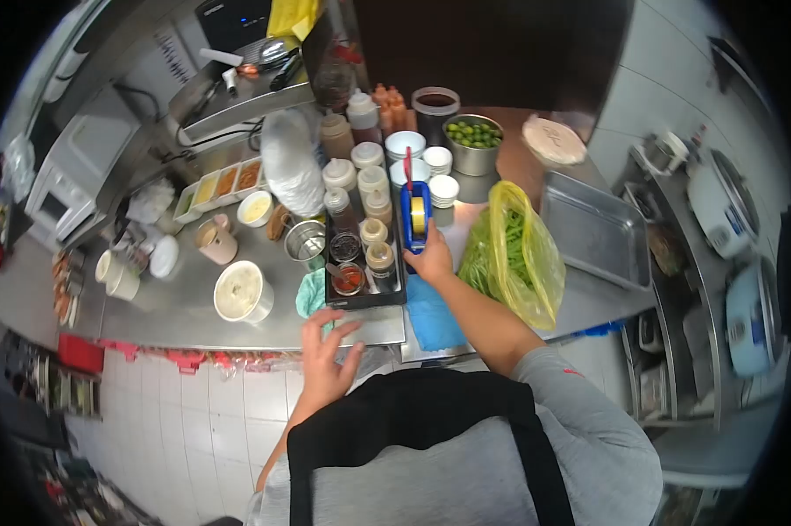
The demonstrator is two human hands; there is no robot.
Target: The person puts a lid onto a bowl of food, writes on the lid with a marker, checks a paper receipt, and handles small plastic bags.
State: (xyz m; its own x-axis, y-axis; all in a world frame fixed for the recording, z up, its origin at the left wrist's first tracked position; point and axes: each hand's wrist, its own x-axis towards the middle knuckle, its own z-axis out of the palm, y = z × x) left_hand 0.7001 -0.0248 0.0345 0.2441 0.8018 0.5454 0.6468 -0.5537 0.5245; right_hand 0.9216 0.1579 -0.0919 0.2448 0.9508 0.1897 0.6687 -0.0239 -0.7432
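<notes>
My right hand (432, 257) is closed around the near end of a blue tape dispenser (404, 210) with a yellow roll in it. The dispenser stands beside a black tray (369, 301) of squeeze bottles and shakers. A blue cloth (434, 316) lies just below that wrist. Fingers apart and holding nothing, my left hand (327, 364) hovers at the counter's front edge. Close to its fingertips are a green cloth (310, 294) and a small jar of red sauce (349, 280) with a spoon in it.
A yellow plastic bag of green vegetables (514, 254) sits right of my forearm, before a metal tray (595, 230). Behind stand a pot of green limes (475, 153) and stacked white lids (443, 190). To the left are a white tub (243, 292) and a metal strainer (306, 240).
</notes>
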